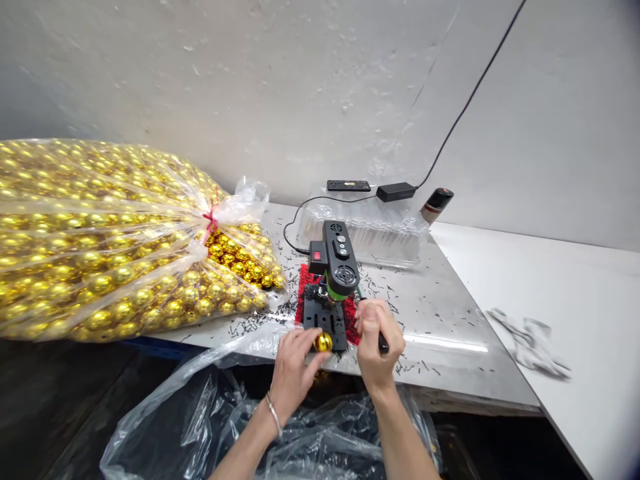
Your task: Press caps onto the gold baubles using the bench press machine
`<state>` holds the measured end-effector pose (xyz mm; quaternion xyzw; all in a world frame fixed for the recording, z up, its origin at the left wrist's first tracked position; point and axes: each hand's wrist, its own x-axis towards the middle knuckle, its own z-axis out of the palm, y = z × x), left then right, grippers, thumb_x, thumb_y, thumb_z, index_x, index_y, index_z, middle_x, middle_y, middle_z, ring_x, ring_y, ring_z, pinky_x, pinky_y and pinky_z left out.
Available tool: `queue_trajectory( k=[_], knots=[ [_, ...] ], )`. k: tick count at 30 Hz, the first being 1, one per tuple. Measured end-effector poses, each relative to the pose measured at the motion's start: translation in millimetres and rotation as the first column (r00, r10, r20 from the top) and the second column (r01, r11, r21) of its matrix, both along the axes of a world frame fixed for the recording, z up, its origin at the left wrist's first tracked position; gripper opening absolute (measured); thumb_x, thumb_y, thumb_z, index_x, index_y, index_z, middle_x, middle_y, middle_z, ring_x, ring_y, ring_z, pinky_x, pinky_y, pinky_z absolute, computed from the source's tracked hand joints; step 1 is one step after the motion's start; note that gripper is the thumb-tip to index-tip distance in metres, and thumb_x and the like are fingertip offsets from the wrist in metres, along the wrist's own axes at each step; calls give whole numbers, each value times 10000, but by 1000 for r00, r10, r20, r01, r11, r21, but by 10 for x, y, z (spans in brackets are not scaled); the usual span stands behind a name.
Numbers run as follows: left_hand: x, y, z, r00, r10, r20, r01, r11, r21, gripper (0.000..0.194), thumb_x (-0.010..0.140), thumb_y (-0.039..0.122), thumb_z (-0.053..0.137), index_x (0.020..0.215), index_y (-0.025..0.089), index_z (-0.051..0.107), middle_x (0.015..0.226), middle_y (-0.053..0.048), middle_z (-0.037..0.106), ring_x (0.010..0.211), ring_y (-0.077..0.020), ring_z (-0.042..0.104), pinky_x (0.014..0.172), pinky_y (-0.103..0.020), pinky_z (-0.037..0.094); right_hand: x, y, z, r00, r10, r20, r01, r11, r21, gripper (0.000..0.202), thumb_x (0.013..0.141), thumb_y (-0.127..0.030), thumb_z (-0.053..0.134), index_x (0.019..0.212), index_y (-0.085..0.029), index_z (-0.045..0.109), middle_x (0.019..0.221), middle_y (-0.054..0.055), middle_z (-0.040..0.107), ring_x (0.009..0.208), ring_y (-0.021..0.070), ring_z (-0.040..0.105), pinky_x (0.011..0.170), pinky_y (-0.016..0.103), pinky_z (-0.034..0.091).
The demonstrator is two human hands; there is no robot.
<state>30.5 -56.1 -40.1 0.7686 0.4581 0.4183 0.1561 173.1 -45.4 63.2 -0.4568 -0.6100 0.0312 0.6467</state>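
Observation:
A small black drill press (342,260) stands on a red mat (351,320) near the table's front edge. My left hand (296,367) has a gold ball (323,342) between thumb and fingers, at the front end of the black base plate (325,320). Wrapped round the press's black-tipped lever (383,344) is my right hand (379,337), just right of the base. Dark shavings lie scattered round the machine.
A big clear bag of gold balls (115,247) fills the left. Behind the press are a clear plastic tray (370,233), a power adapter (396,192) and a can (437,204). Gloves (531,343) lie at right. An open plastic bag (210,413) hangs below the front edge.

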Motion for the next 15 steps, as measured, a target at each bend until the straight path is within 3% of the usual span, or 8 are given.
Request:
queue_trajectory(
  k=[2,4,7,9,12,15],
  knots=[
    [-115,-132,26,997,-21,-77,25,998,52,399,897,417,616,1240,215,594,1148,-96,699,1061,-252,617,896,-407,491,-14,-2,-55,1000,-4,-9,4,1000,14,305,933,-92,417,647,-200,424,669,-10,484,660,117,495,607,269,385],
    [-224,-82,54,991,56,-125,-41,992,115,379,922,401,580,1247,207,585,1202,-112,676,1096,-261,604,913,-418,480,-28,-2,-128,1000,-6,-20,7,1000,30,302,932,-86,413,652,-197,433,673,-9,482,656,116,488,595,266,377],
    [-365,338,136,945,279,-170,-251,953,167,288,969,270,481,1219,187,599,1233,-139,648,1125,-273,582,946,-441,454,-40,0,-190,1000,-8,-25,9,999,37,303,931,-89,415,650,-197,441,675,-3,486,653,120,490,580,270,371],
    [-419,727,209,891,369,-265,-348,929,123,281,960,187,447,1187,154,610,1198,-163,649,1085,-286,586,926,-447,455,-41,-2,-198,1000,-11,-21,12,999,38,303,930,-89,415,649,-198,446,676,0,491,652,124,494,578,274,373],
    [-413,1209,298,817,273,-508,-340,940,-41,254,905,106,479,1110,101,628,1106,-180,657,1000,-294,607,856,-415,470,-37,-6,-203,1000,-3,-11,4,999,48,299,927,-79,411,656,-201,447,675,2,494,662,129,501,585,277,383],
    [-364,1437,326,800,174,-575,-291,950,-117,204,886,83,497,1019,92,650,1016,-160,660,907,-266,640,787,-361,482,-31,-11,-222,1000,11,7,-12,998,55,292,922,-69,409,664,-202,445,668,-1,488,671,131,505,586,276,389]
  ],
)
